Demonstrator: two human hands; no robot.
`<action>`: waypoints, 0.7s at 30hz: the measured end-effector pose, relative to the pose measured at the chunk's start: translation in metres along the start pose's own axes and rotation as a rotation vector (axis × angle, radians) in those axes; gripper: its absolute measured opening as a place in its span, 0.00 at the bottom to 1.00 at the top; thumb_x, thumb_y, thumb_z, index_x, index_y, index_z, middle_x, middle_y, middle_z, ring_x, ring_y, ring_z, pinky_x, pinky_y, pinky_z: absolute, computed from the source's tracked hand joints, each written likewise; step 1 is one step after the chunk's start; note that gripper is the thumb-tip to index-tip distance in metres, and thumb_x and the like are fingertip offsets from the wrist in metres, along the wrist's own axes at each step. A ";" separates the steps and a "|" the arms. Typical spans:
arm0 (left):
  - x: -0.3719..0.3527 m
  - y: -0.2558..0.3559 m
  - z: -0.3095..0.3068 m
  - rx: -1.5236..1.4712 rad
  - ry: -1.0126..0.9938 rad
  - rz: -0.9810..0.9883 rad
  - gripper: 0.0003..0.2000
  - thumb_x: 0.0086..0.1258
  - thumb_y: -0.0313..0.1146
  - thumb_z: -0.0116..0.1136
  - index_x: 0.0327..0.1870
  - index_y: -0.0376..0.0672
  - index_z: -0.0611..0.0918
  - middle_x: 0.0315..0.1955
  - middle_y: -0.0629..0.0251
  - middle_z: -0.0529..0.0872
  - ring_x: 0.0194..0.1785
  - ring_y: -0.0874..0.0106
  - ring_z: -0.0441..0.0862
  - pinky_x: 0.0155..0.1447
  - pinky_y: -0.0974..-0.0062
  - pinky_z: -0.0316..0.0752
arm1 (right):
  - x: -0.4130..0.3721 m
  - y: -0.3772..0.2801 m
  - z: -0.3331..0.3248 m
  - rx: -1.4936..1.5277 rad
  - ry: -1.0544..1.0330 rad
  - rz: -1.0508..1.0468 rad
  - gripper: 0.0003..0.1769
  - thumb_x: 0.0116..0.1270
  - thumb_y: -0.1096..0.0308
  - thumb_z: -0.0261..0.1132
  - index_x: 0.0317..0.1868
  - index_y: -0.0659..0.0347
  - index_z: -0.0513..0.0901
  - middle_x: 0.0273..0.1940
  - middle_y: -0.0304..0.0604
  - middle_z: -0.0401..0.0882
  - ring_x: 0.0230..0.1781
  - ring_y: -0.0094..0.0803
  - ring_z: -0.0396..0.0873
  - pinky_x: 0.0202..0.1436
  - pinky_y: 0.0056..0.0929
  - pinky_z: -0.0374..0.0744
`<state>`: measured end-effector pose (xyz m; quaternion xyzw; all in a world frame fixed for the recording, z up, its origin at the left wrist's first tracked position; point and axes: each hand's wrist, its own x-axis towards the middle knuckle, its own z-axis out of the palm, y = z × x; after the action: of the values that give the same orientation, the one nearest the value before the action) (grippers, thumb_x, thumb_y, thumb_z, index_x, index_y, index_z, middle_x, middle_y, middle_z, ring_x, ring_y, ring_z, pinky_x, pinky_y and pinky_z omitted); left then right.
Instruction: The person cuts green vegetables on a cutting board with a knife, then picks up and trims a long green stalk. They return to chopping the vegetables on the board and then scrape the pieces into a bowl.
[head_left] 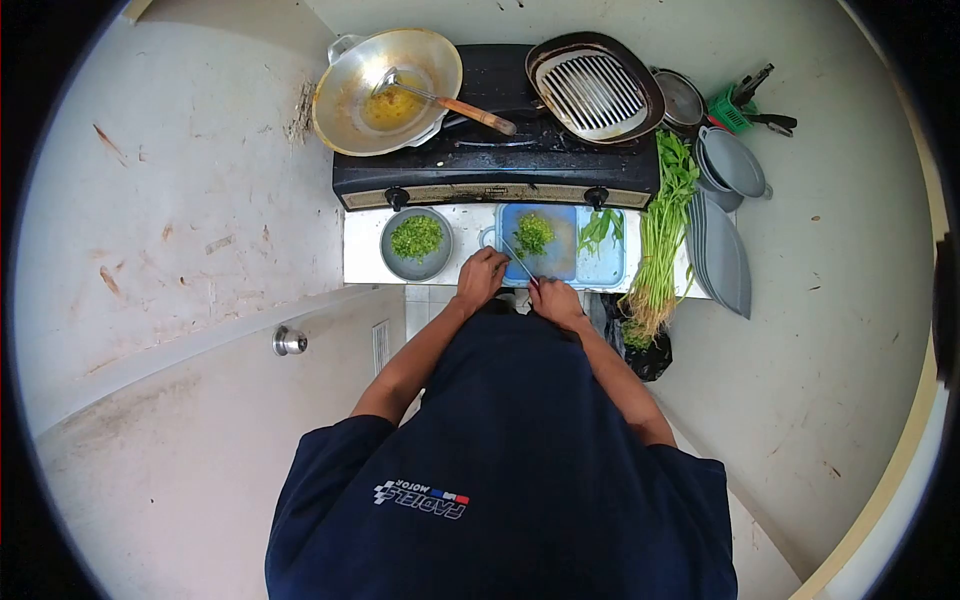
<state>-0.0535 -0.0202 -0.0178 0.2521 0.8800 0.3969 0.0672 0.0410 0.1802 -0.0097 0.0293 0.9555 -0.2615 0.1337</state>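
Observation:
My right hand (555, 299) is wrapped round the handle of a knife (519, 262), its blade slanting up and left over the near-left part of a blue cutting board (564, 262). At the board's left edge, close to the blade, my left hand (483, 274) has its fingers curled together; what they hold, if anything, is hidden. Chopped greens (534, 233) lie in a heap on the board just beyond the blade. Uncut green leaves (600, 229) rest on the board's right section. Left of the board stands a grey bowl (387, 262) holding more chopped greens (416, 237).
Behind the board is a black gas stove (490, 172) bearing a wok (335, 100) with a wooden-handled ladle (478, 113) and a grill pan (655, 95). Long-stemmed greens (657, 235) with roots hang over the counter's front edge. Grey plates (722, 255) and a green utensil basket (728, 112) stand right.

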 end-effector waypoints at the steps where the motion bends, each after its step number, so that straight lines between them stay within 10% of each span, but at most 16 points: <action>1: 0.000 -0.001 0.001 0.010 0.000 -0.015 0.06 0.68 0.28 0.65 0.42 0.41 0.89 0.36 0.57 0.86 0.42 0.53 0.86 0.48 0.58 0.81 | 0.000 -0.001 -0.001 0.013 -0.009 0.015 0.23 0.77 0.53 0.59 0.39 0.67 0.86 0.30 0.65 0.85 0.32 0.65 0.86 0.42 0.59 0.84; 21: -0.001 0.001 -0.006 0.047 -0.030 0.068 0.06 0.67 0.28 0.64 0.43 0.42 0.89 0.36 0.59 0.86 0.43 0.55 0.85 0.50 0.56 0.80 | 0.010 -0.002 0.015 -0.028 0.003 -0.055 0.22 0.77 0.53 0.58 0.38 0.66 0.84 0.27 0.64 0.85 0.29 0.64 0.86 0.38 0.58 0.84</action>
<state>-0.0540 -0.0242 -0.0132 0.2891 0.8790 0.3742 0.0607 0.0345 0.1711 -0.0239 0.0013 0.9596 -0.2518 0.1255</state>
